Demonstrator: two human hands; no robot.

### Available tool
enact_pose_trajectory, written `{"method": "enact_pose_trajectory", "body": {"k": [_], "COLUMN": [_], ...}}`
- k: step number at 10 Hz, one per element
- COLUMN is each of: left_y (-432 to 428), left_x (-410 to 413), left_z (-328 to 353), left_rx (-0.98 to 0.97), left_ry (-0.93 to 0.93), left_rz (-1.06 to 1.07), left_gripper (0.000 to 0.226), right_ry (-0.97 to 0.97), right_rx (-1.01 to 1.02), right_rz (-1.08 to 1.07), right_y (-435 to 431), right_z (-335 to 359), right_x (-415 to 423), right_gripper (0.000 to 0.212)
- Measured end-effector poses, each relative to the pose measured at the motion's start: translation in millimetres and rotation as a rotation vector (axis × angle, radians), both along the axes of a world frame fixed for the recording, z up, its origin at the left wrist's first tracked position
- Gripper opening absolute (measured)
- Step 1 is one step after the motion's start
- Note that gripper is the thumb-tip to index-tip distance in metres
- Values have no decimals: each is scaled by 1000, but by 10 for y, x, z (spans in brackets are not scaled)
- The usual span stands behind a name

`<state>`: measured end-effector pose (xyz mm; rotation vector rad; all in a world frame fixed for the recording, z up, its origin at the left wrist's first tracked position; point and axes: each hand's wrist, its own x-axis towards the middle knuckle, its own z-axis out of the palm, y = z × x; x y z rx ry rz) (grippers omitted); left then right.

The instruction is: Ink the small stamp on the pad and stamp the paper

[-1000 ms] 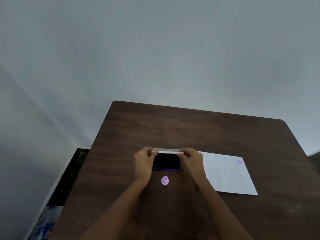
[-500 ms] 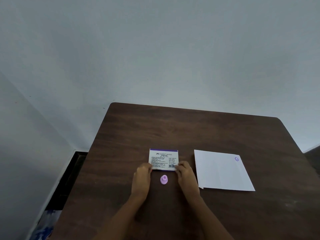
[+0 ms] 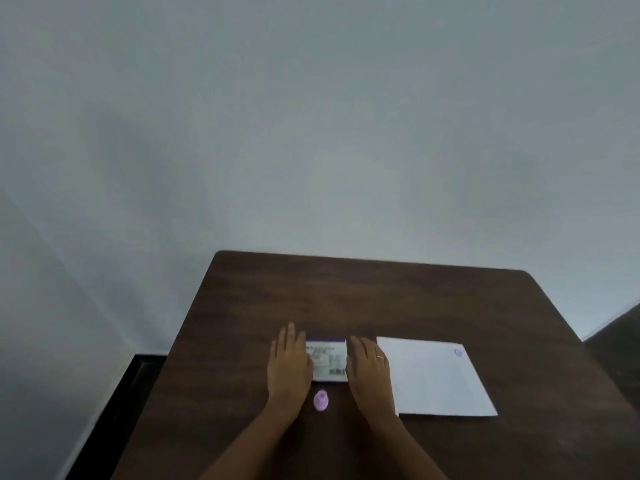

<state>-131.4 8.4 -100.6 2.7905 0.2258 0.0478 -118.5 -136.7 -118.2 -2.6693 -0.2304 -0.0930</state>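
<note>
1. A dark brown wooden table point(image 3: 381, 299) is seen from above, set against a pale wall point(image 3: 311, 116)
2. The ink pad point(image 3: 327, 360) is found near the middle of the table with its lid shut; a white label with small print and a barcode faces up, and a purple band runs along its far edge
3. The left hand point(image 3: 290, 365) is laid flat, fingers extended and together, against the left side of the ink pad; nothing is gripped by it
4. The right hand point(image 3: 369, 367) is likewise spread flat and empty at the right side of the ink pad, and a ring point(image 3: 380, 357) is worn on one finger
5. The small stamp point(image 3: 321, 400), pale purple and rounded, is stood on the table just in front of the ink pad, between the two wrists and touched by neither
6. The paper point(image 3: 436, 379), a white sheet, is placed flat to the right of the right hand, whose outer edge overlaps the sheet's left margin
7. A small round purple stamp mark point(image 3: 458, 352) is shown near the far right corner of the paper
8. A dark strip of floor point(image 3: 114, 410) is visible beyond the left edge of the table
</note>
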Motion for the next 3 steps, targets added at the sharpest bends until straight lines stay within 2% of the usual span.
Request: {"method": "enact_pose_trajectory", "body": {"k": [2, 3], "left_y": [-288, -453], "left_x": [545, 835], "left_z": [887, 1535], "left_rx": [16, 8], "left_ry": [-466, -546], "left_rz": [-67, -77], "left_gripper": [58, 71], "right_ry": [-388, -491], "right_rx": [-46, -70], "right_rz": [-13, -21], "right_y": [-5, -40], "right_z": [1031, 1650], "right_x": [535, 860], "right_gripper": [49, 59]}}
